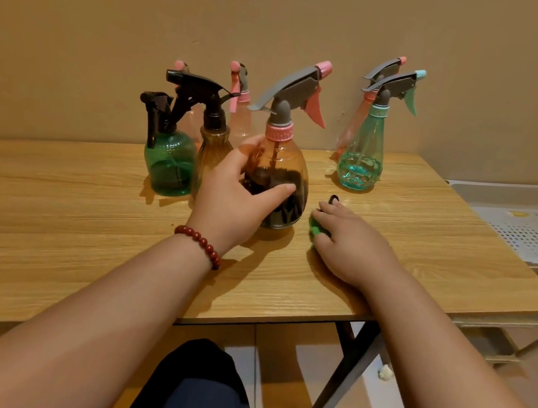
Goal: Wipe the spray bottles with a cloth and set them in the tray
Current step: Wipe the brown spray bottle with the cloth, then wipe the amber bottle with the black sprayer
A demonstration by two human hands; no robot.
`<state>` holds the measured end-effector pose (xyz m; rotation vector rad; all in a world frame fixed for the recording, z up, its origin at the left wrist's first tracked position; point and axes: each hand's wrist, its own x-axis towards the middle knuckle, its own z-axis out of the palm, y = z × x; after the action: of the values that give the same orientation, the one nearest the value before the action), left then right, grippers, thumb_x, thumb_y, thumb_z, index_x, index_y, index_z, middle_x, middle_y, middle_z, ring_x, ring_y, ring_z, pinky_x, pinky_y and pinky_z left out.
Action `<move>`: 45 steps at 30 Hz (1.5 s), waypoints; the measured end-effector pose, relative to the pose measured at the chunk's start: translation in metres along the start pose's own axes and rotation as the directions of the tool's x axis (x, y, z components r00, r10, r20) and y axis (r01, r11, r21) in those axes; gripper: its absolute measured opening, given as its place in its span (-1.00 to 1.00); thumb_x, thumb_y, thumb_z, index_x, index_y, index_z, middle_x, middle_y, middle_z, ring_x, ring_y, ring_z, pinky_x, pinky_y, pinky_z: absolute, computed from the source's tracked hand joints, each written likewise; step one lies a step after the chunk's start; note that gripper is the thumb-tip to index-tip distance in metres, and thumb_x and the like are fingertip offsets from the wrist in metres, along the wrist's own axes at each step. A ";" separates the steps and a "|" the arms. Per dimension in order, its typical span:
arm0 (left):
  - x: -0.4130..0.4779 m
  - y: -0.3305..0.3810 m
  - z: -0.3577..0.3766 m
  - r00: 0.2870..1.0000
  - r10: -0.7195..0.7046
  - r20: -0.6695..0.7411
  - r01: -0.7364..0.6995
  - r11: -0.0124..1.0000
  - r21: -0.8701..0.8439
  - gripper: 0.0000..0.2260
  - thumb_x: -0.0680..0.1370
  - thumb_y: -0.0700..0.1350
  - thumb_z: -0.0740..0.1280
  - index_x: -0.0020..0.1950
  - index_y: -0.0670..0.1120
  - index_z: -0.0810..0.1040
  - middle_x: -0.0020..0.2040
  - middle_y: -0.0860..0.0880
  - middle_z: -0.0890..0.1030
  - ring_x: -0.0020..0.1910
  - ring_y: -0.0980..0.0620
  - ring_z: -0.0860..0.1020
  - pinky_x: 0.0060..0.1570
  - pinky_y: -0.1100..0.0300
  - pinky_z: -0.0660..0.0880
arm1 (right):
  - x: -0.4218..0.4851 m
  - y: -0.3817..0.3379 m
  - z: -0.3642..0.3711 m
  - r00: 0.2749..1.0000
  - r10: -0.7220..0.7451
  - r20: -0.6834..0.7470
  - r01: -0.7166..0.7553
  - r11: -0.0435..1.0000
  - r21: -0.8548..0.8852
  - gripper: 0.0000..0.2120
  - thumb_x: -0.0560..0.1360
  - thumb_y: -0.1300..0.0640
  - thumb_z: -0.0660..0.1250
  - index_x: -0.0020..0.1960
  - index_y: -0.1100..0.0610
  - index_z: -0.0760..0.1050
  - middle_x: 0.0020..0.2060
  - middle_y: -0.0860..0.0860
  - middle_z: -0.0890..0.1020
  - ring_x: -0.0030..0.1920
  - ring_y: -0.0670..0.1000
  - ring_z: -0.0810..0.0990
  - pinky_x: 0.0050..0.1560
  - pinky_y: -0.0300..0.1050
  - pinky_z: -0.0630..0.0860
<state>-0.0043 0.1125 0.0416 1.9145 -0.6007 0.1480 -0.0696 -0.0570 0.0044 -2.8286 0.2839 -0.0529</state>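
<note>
**Station status: one bottle in hand, cloth on table**

Left hand (238, 196): clamped on the amber, round-bodied clear plastic spray bottle (291, 166), which has a pink collar and a grey trigger head. The thumb lies across the near face of the body and the fingers wrap the left side. The bottle stands upright on the light wood-grain table (88, 232), near its middle.

Right hand (348, 240): palm down, fingers curled over the small green cloth (316, 230), which lies on the table just right of the held bottle. Only an edge of the cloth shows. A small black ring-shaped item sits at the fingertips (what it is cannot be told).

Other bottles, all upright on the table:
- Left group: a green round bottle with a black trigger (169, 164) and an amber ribbed bottle with a black trigger (212, 142), with pale pink bottles (241, 122) behind them against the wall.
- Right group: a teal cone-shaped bottle (361, 161) with a pink bottle (349, 132) behind it.

The white perforated plastic tray (528, 232) sits beyond the table's right edge, with no bottle in the part that shows. A red bead bracelet (200, 244) circles the left wrist.
</note>
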 end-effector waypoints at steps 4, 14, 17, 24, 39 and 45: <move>0.023 0.004 0.020 1.000 0.014 0.004 -0.014 1.000 -0.003 -0.40 0.45 0.00 0.48 0.44 0.12 0.32 0.17 0.21 0.45 0.19 0.22 0.43 0.17 0.26 0.43 | 0.016 0.009 -0.001 1.000 -0.011 -0.011 0.011 1.000 -0.006 -0.45 0.60 -0.10 0.13 0.54 0.03 0.17 0.55 -0.09 0.10 0.54 -0.08 -0.02 0.47 -0.09 0.08; 0.086 0.001 0.054 0.999 0.005 0.032 -0.005 1.000 -0.003 -0.41 0.50 -0.06 0.44 0.47 0.08 0.29 0.21 0.17 0.46 0.16 0.25 0.37 0.15 0.29 0.36 | 0.020 0.032 0.003 0.998 -0.041 -0.052 0.039 0.999 -0.038 -0.42 0.58 -0.26 0.04 0.54 -0.09 0.13 0.55 -0.14 0.06 0.52 -0.04 0.04 0.48 0.00 0.09; 0.100 -0.007 0.064 0.998 -0.029 0.047 0.031 0.999 -0.035 -0.43 0.49 -0.08 0.44 0.45 0.08 0.32 0.16 0.18 0.48 0.15 0.21 0.43 0.20 0.23 0.42 | 0.022 0.033 0.005 0.998 -0.036 -0.045 0.037 0.999 0.023 -0.44 0.58 -0.25 0.06 0.53 -0.11 0.14 0.55 -0.14 0.04 0.53 -0.06 0.03 0.48 -0.05 0.07; 0.126 -0.031 0.080 0.991 -0.076 0.110 0.082 0.996 -0.048 -0.46 0.52 -0.07 0.41 0.46 0.07 0.32 0.29 0.09 0.50 0.21 0.11 0.46 0.24 0.08 0.47 | 0.023 0.034 0.006 0.996 -0.002 -0.086 0.014 0.991 0.133 -0.45 0.56 -0.25 0.15 0.51 -0.14 0.21 0.54 -0.17 0.07 0.51 -0.08 0.09 0.43 -0.10 0.18; 0.144 -0.044 0.108 0.997 -0.082 0.013 0.078 0.978 0.193 -0.25 0.44 0.06 0.48 0.51 -0.03 0.18 0.45 -0.07 0.26 0.40 -0.05 0.32 0.37 0.04 0.35 | 0.027 0.037 0.009 0.995 -0.017 -0.097 0.032 0.987 0.155 -0.47 0.56 -0.23 0.18 0.49 -0.13 0.24 0.54 -0.18 0.10 0.50 -0.10 0.10 0.41 -0.14 0.18; 0.154 -0.047 0.112 0.997 -0.071 -0.038 0.077 0.970 0.229 -0.32 0.47 0.03 0.46 0.50 -0.07 0.25 0.43 -0.08 0.30 0.36 -0.01 0.38 0.30 0.15 0.35 | 0.027 0.037 0.008 0.997 -0.033 -0.066 0.042 0.989 0.144 -0.47 0.58 -0.21 0.15 0.51 -0.11 0.21 0.55 -0.15 0.06 0.53 -0.10 0.02 0.45 -0.15 0.08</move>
<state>0.1316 -0.0259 0.0127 2.1525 -0.5088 0.2051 -0.0496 -0.0945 -0.0139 -2.6909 0.2311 -0.1652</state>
